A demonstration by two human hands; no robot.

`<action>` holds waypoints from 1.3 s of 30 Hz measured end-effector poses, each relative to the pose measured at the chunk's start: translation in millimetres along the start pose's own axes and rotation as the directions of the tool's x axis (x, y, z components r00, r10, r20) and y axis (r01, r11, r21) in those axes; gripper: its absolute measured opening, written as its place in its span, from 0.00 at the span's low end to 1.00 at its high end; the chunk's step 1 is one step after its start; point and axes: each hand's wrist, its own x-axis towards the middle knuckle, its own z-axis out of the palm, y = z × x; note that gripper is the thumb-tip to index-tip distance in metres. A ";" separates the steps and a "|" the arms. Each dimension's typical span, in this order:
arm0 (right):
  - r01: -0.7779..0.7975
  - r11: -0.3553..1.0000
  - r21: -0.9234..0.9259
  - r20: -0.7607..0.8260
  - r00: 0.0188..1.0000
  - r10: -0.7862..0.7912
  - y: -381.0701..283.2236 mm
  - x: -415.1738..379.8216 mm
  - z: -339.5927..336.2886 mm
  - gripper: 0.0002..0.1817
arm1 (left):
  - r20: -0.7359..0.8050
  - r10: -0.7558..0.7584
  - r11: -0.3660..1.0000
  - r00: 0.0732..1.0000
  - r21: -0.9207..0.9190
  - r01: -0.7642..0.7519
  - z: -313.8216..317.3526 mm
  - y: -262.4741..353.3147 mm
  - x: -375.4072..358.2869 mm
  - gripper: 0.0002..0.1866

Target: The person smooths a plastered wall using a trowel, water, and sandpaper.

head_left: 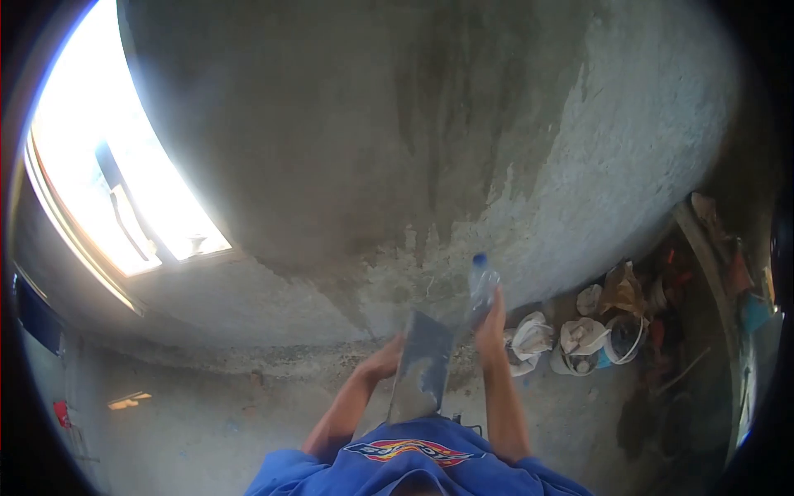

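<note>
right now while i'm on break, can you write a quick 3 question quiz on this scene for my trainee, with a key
1. Which hand holds the bottle?
2. True or false: the bottle's cap is blue.
3. In the picture, where are the buckets relative to the flat board?
A. To its left
B. To its right
C. Directly above it

Key: 1. The right hand. 2. True. 3. B.
</note>
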 end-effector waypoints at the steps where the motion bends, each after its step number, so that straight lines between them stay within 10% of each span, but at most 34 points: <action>1: 0.050 0.989 -0.139 -0.008 0.999 -0.052 25.0 -7.7 -14.2 0.23 | 0.114 0.062 0.996 0.992 0.061 -0.069 -0.2 -4.4 1.3 0.31; 5: 0.049 0.949 -0.312 -0.079 0.994 -0.077 3.3 -57.6 14.1 0.20 | 0.163 0.028 0.989 0.986 0.139 -0.051 -4.1 -33.1 3.1 0.36; 13: 0.025 0.874 -0.485 0.443 0.869 0.221 -13.9 -84.9 76.8 0.30 | 0.043 -0.111 0.980 0.993 0.171 0.102 -15.4 -14.2 -29.6 0.37; 20: -0.154 0.934 -0.322 0.635 0.697 0.334 16.5 -128.4 102.9 0.37 | -0.163 0.086 0.996 0.983 -0.007 -0.089 -40.3 -23.3 -77.9 0.28; 22: -0.048 0.919 -0.391 0.679 0.660 0.323 19.9 -144.3 111.5 0.37 | -0.316 -0.233 0.795 0.920 -0.606 -0.006 -39.3 -32.8 -83.5 0.21; 28: 0.369 0.729 -0.577 0.541 0.841 0.003 52.7 -196.9 104.1 0.28 | -0.567 -0.246 0.804 0.786 -0.572 -0.161 -38.9 -16.0 -99.0 0.21; 30: 0.480 0.581 -0.657 0.577 0.816 -0.022 65.7 -207.2 100.0 0.30 | -0.765 -0.016 0.933 0.644 -0.243 -0.266 -40.2 -16.5 -100.7 0.20; 39: -0.061 0.843 -0.534 0.428 0.841 0.331 64.8 -188.9 81.6 0.20 | -0.449 -0.027 0.894 0.893 -0.411 -0.180 -51.1 -7.6 -114.9 0.35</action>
